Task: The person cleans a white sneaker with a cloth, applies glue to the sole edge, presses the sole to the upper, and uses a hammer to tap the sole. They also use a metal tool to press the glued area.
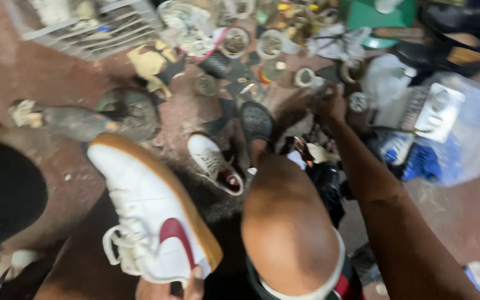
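A white sneaker (154, 214) is gripped at the heel by the left hand (170, 289), bottom of view, beside the knee (287, 222). The right hand (333, 105) is stretched out among floor clutter near a tape roll (305, 76); whether it is closed cannot be told through blur.
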